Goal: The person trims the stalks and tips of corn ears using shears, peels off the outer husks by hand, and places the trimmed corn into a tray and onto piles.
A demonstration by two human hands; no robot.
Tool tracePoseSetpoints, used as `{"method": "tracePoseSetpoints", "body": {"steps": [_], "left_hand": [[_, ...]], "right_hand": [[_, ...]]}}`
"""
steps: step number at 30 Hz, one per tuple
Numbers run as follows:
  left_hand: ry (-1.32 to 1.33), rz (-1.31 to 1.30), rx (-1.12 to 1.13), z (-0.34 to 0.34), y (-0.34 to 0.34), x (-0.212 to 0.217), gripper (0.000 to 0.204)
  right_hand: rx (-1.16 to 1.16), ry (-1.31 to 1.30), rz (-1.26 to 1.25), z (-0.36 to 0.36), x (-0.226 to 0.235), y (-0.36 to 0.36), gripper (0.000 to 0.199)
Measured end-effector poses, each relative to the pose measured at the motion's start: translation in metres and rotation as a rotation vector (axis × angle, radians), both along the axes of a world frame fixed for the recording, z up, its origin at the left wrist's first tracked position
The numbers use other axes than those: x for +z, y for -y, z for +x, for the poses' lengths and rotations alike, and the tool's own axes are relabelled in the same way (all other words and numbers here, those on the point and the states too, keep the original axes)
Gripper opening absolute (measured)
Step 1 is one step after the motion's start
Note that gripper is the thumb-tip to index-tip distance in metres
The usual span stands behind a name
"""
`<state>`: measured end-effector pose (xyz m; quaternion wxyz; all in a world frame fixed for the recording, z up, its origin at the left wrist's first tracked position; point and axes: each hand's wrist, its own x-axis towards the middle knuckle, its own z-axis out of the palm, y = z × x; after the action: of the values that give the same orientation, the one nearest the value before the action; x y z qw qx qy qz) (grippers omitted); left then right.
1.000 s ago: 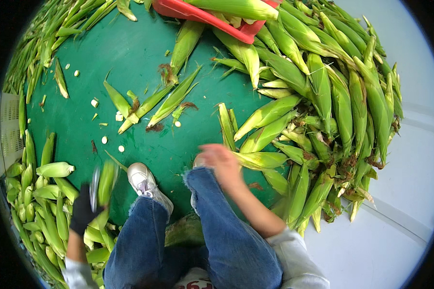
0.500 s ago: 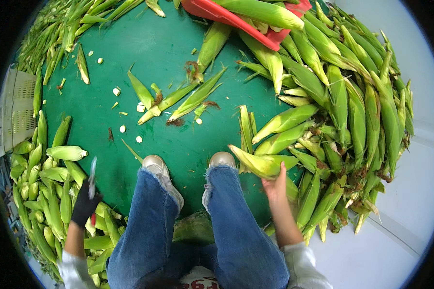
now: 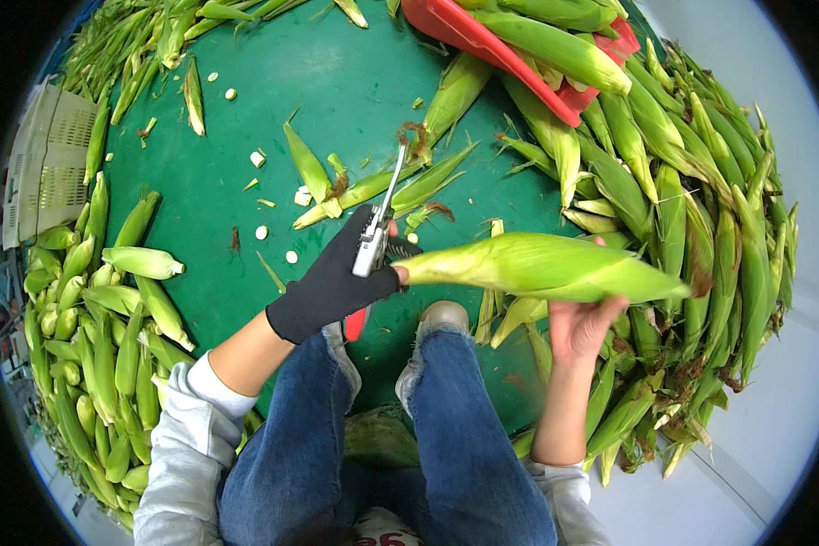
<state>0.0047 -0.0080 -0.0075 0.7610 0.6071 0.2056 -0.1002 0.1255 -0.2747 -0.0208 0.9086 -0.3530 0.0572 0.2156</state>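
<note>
We saw the left hand (image 3: 332, 282), in a black glove, closed around a cutter (image 3: 374, 241) with its metal blade pointing up and a red handle below. Its thumb was at the narrow left end of the ear (image 3: 528, 267). The bare right hand (image 3: 578, 328) gripped this ear from beneath, nearer its other end, which was a little blurred. Half a second earlier, the ear was at the edge of the right heap (image 3: 673, 218), and the cutter was beside the left heap (image 3: 109, 364). Now ear and cutter had met above the knees, so, in our judgement, both hands were occupied with one ear. Whether the blade had already touched it, we could not tell.

Further out, the shoes (image 3: 444, 317) stood on a green floor (image 3: 291, 91), on which we noticed small pale pieces (image 3: 291, 257) and loose leaves (image 3: 314, 168). At the upper right, a red tub (image 3: 491, 50) carried more ears, next to the right heap. At the far left stood a pale crate (image 3: 64, 164) with holes, and near it, at the top, lay a pile of leaves (image 3: 146, 45). Beyond the right heap, we saw a smooth, whitish area (image 3: 737, 400).
</note>
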Motion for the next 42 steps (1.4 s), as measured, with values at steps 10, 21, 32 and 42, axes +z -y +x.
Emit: {"method": "tracePoseSetpoints", "body": {"steps": [10,21,32,42], "left_hand": [[-0.298,-0.470,-0.129,-0.047,0.044,-0.033,0.056],[-0.464,-0.346,0.169,-0.054,0.010,-0.099,0.032],[0.103,0.706,-0.480,0.018,0.032,-0.015,0.055],[-0.293,-0.903,0.563,-0.040,0.021,-0.077,0.022]], "right_hand": [[-0.251,0.230,-0.422,-0.023,-0.015,-0.030,0.070],[-0.213,0.655,-0.793,-0.014,0.007,-0.042,0.070],[-0.180,0.076,-0.546,-0.012,0.013,-0.062,0.049],[-0.247,-0.117,-0.161,0.012,-0.019,-0.035,0.056]]}}
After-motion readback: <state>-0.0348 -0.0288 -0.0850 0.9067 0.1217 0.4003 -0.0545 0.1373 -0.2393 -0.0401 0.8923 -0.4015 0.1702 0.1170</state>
